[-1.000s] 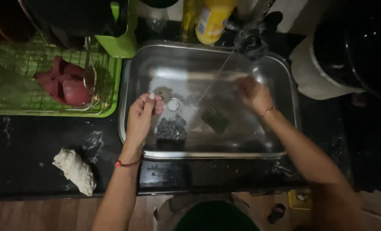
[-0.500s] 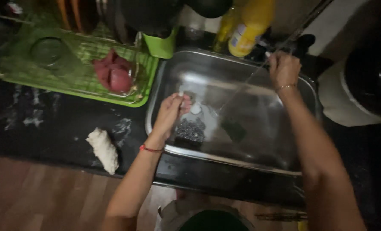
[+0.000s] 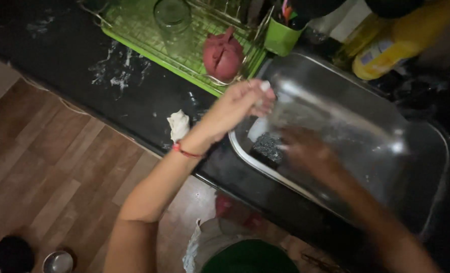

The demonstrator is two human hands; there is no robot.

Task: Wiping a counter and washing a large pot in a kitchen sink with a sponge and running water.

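Right hand (image 3: 306, 149) now beside scrubber (image 3: 267, 148)

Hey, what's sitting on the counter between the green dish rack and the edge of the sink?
In the head view, only bare black counter separates the green dish rack from the sink rim; the crumpled white cloth lies nearer the front edge.

Shiny steel sink (image 3: 336, 108), glossy black counter (image 3: 149, 103), matt wood floor (image 3: 48, 167).

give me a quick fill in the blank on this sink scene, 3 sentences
1. Both hands are over a steel ____.
2. The left hand wears a ____ band at the wrist.
3. The dish rack on the black counter is ____ in colour.

Missing words: sink; red; green
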